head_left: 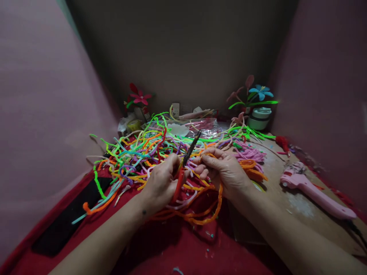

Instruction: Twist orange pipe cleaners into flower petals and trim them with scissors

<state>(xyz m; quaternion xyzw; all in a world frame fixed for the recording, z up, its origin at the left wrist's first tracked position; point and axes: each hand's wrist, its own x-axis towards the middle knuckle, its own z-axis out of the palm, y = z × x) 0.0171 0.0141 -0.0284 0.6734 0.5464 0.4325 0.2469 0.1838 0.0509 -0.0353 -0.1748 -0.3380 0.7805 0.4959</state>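
Observation:
Red-handled scissors (179,183) with dark blades are gripped in my left hand (162,179), the blades pointing up and away. Just to the right, my right hand (226,170) pinches an orange pipe cleaner (220,198) between thumb and fingers. The orange strand hangs from that hand and loops below both hands. Beyond and under my hands spreads a tangled heap of pipe cleaners (134,152) in green, yellow, purple, blue and orange. Folded orange loops (254,172) lie to the right of my right hand, near a bundle of pink pipe cleaners (249,152).
A pink glue gun (315,191) lies on a brown board (272,206) at right. At left, a long black object (71,217) rests on red cloth (172,248). Behind stand a red flower (141,97), a blue flower (260,92) and a pale green jar (259,118).

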